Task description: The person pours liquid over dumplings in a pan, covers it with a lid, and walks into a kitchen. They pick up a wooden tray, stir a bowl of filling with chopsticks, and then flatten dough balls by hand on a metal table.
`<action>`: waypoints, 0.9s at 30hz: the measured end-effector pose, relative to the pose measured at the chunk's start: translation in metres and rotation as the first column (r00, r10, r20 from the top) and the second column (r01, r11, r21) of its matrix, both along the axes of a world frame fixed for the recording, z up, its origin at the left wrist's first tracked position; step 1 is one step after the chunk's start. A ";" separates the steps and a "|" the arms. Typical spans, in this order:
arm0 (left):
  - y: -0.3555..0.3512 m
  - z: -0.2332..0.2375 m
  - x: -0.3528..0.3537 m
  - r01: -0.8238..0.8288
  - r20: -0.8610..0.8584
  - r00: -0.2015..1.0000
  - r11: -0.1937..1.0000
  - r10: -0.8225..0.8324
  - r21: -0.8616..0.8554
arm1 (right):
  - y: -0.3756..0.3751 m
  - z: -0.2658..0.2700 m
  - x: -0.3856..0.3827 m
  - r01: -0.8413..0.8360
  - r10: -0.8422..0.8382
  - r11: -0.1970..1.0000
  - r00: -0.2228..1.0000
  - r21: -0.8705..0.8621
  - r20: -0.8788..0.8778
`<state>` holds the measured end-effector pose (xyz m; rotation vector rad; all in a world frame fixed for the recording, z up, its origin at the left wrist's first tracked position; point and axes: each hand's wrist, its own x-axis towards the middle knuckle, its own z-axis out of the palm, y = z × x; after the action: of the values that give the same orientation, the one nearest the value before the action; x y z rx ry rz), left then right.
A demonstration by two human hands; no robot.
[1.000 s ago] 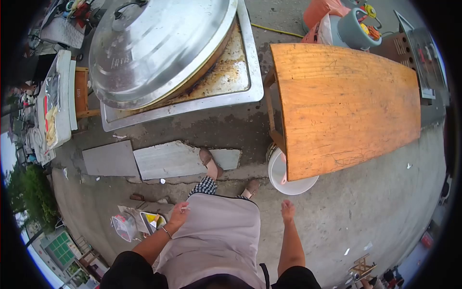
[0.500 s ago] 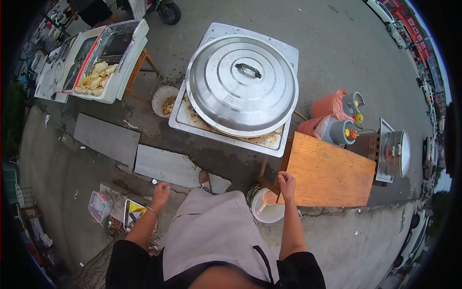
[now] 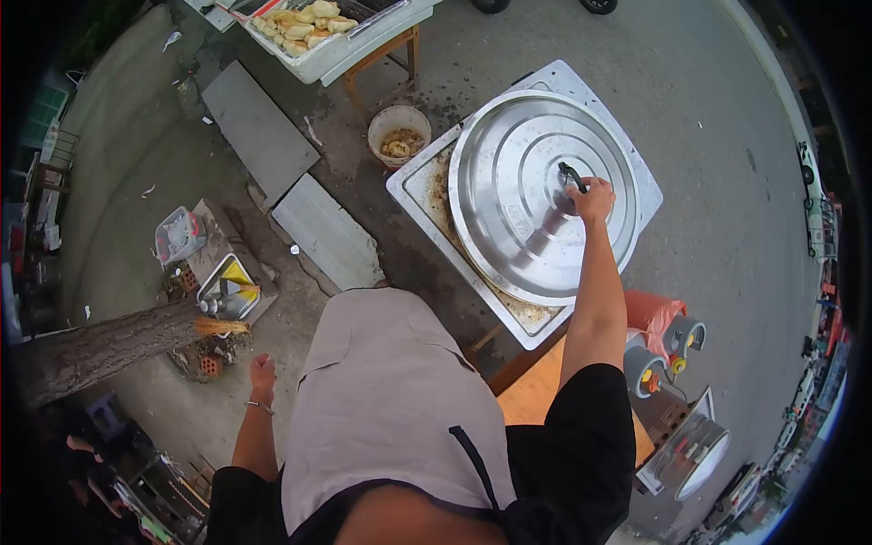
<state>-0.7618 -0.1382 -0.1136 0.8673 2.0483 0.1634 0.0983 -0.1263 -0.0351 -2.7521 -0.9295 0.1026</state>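
A large round metal pot lid [image 3: 509, 173] lies on a square steel stove top [image 3: 649, 186] in front of me. My right hand [image 3: 595, 198] reaches out over it, fingers curled around the black handle [image 3: 570, 176] at its centre. What is under the lid is hidden. Low on the left, beside my apron [image 3: 391, 381], my left hand [image 3: 262, 377] hangs in a loose fist with nothing visible in it. A bracelet circles that wrist.
A bucket with food scraps [image 3: 400, 136] stands left of the stove; beyond it is a glass-sided case of pale buns [image 3: 300, 25]. Gas cylinders [image 3: 643, 368], a wooden table [image 3: 536, 391] and a metal steamer [image 3: 692, 457] are at right. A tree trunk [image 3: 109, 354] leans in at left.
My view has turned left and I am nearer the stove. My right hand has gone from beside the wooden table to the lid's handle and taken hold. My left hand has dropped lower.
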 end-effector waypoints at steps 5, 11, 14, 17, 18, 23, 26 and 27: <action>-0.067 0.003 0.016 -0.157 -0.015 0.988 0.987 0.157 -0.037 | 0.005 -0.005 0.008 -0.109 0.119 0.981 0.991 -0.162 0.056; -0.061 -0.001 0.056 -0.165 0.112 0.979 0.985 0.169 -0.041 | 0.001 -0.001 0.002 -0.117 0.134 0.969 0.989 -0.218 0.063; -0.043 -0.003 0.068 -0.117 0.165 0.979 0.993 0.117 -0.010 | 0.001 -0.002 0.001 -0.101 0.111 0.975 0.993 -0.199 0.043; -0.024 -0.002 0.078 -0.082 0.177 0.981 0.996 0.075 0.034 | 0.000 -0.006 0.003 -0.096 0.105 0.977 0.994 -0.191 0.035; -0.019 0.001 0.084 -0.070 0.192 0.980 0.997 0.060 0.043 | 0.001 -0.004 0.002 -0.081 0.090 0.978 0.995 -0.194 0.033; -0.016 0.008 0.089 -0.089 0.207 0.976 0.993 0.070 0.083 | -0.003 -0.002 -0.003 -0.096 0.106 0.986 0.991 -0.135 0.077; -0.024 0.001 0.078 -0.126 0.188 0.976 0.989 0.110 0.077 | 0.003 0.005 -0.020 -0.108 0.100 0.993 0.981 0.040 0.168; -0.025 0.001 0.073 -0.147 0.171 0.976 0.987 0.135 0.060 | 0.009 0.010 -0.027 -0.128 0.108 0.987 0.975 0.095 0.196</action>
<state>-0.6890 -0.1636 -0.1125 0.7262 1.9559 0.3776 0.0712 -0.1176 -0.0254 -2.6405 -1.1133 -0.1891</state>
